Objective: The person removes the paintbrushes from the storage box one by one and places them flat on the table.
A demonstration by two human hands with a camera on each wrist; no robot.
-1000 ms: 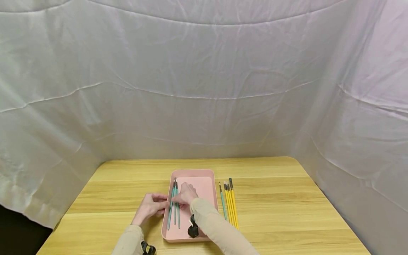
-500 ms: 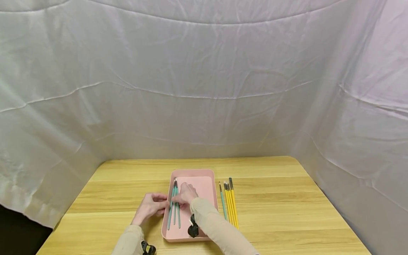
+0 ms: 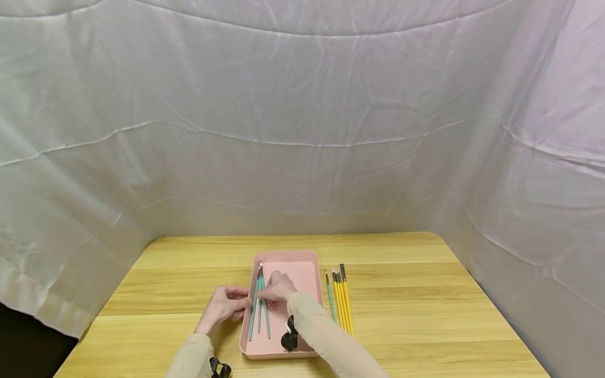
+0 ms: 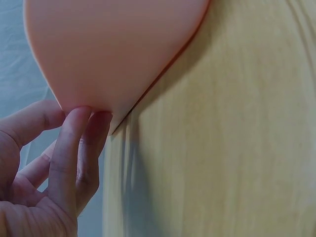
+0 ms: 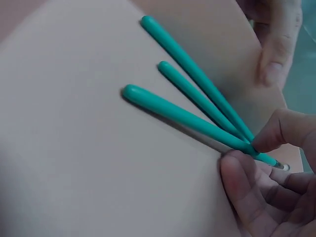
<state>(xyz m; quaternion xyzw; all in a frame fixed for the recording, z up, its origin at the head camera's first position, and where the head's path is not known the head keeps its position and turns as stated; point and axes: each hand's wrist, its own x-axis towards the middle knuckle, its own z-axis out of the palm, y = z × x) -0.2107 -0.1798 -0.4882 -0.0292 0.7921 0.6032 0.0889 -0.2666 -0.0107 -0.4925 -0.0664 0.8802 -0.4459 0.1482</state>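
A pink tray (image 3: 301, 275) holds three teal-handled paintbrushes along its left side. My right hand (image 3: 278, 290) reaches into the tray and pinches the rightmost paintbrush (image 5: 173, 113) between thumb and finger, partway along its handle. The other two brushes, a middle paintbrush (image 5: 197, 96) and a left paintbrush (image 5: 185, 59), lie beside it and converge with it near the fingers. At the tray's left side my left hand (image 3: 223, 305) grips the rim, with fingertips (image 4: 79, 118) against the wall in the left wrist view.
Right of the tray, a teal paintbrush (image 3: 330, 300) and several yellow-handled paintbrushes (image 3: 347, 304) lie side by side on the wooden table (image 3: 425, 304). Grey fabric (image 3: 302, 178) hangs behind and on both sides.
My right hand has shifted slightly right with the pinched paintbrush, whose handle end now angles further from the other two. The left hand and the tray have stayed put.
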